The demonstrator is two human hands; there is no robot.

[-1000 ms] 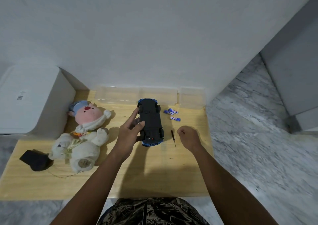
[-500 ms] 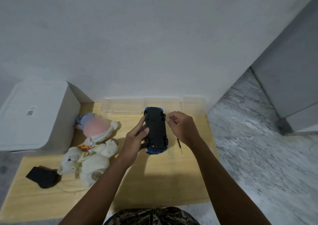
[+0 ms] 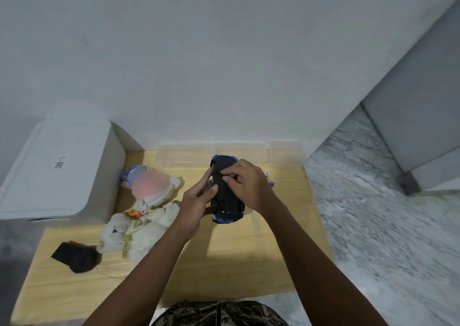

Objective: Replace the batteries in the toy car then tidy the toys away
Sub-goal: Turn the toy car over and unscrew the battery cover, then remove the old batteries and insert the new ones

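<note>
Toy car sits upside down at frame centre, raised just above the counter. My left hand clamps its left flank; my right hand pinches at the underside, apparently working the battery cover. Best practice, I judge: hold the chassis level and lift the cover squarely. Batteries lie just right of the right hand.

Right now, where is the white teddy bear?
In the head view, the white teddy bear lies on the left of the wooden table, just below the pink plush toy and beside the black pouch.
</note>
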